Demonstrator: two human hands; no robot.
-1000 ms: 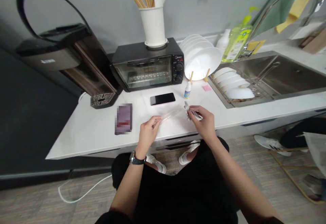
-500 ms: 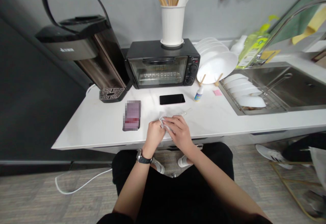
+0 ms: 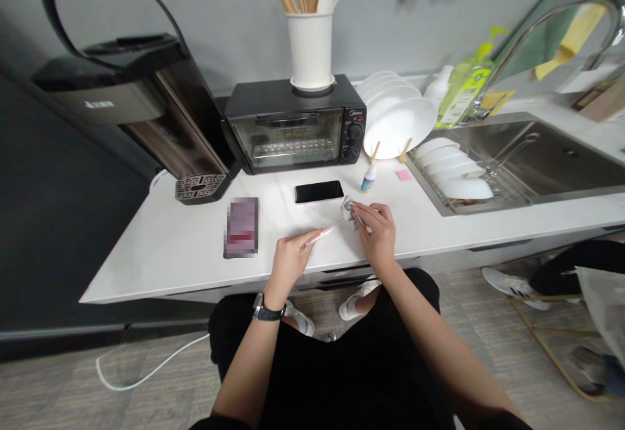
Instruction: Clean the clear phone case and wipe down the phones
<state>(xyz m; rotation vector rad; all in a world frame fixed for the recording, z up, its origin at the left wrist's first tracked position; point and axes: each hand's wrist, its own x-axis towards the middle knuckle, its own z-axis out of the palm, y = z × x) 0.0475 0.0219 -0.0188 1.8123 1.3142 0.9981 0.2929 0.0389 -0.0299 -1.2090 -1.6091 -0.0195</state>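
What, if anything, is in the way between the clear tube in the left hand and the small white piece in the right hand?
Nothing visible. The clear tube, held by the left hand, points at the small white piece in the right hand, its tip right beside it; whether they touch is hard to tell.

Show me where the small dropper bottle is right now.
In the head view, the small dropper bottle stands on the white counter above the right hand, between the black smartphone and the pink note.
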